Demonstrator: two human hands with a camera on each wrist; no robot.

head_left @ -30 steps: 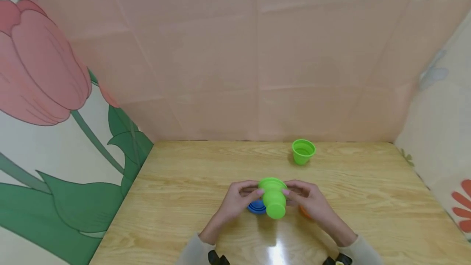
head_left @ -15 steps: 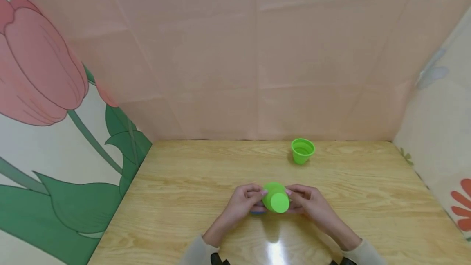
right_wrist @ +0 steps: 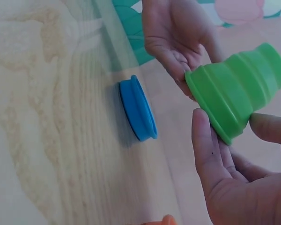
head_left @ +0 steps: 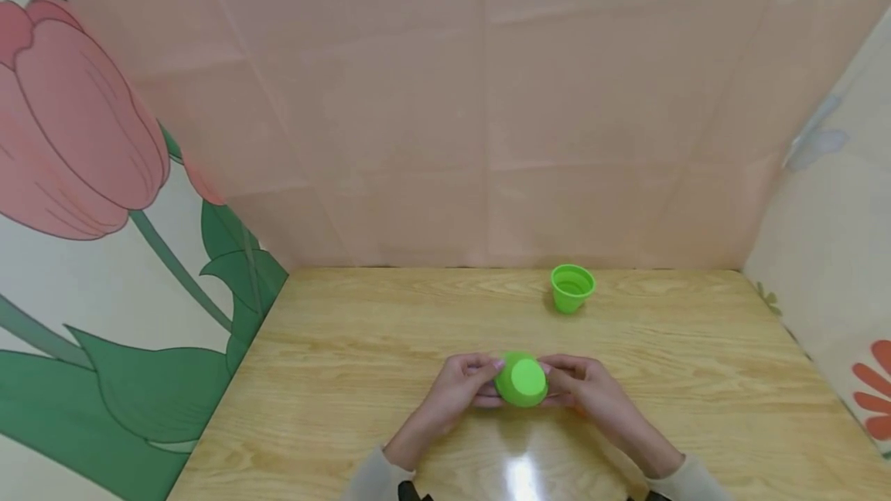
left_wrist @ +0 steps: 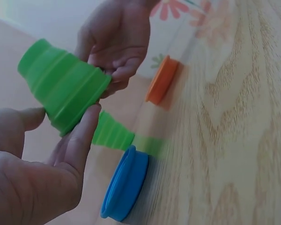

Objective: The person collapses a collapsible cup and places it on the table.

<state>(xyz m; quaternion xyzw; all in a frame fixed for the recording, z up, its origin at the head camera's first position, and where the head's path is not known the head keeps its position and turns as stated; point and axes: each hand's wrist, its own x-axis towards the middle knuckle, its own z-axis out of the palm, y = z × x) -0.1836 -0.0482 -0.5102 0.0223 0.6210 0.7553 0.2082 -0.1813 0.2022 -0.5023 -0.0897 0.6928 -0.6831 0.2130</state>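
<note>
Both my hands hold a green collapsible cup (head_left: 522,380) above the table, its round base turned toward the head camera. My left hand (head_left: 455,393) pinches one side between thumb and fingers. From the other side my right hand (head_left: 592,393) pinches it the same way. Ridged, stepped walls of the cup (left_wrist: 63,86) show in the left wrist view. Below the hands lie a flat blue collapsed cup (right_wrist: 136,108) and a flat orange collapsed cup (left_wrist: 162,80); in the head view both are hidden.
A second green collapsible cup (head_left: 572,289) stands upright, mouth up, toward the back of the wooden table (head_left: 376,308). A pinkish sheet (head_left: 487,138) rises behind the table's back edge. Flower-patterned panels stand at left and right.
The held cup has tilted so its base faces the head camera more, and it looks shorter there. The hands have lowered slightly. Blue and orange pieces have passed out of sight behind them.
</note>
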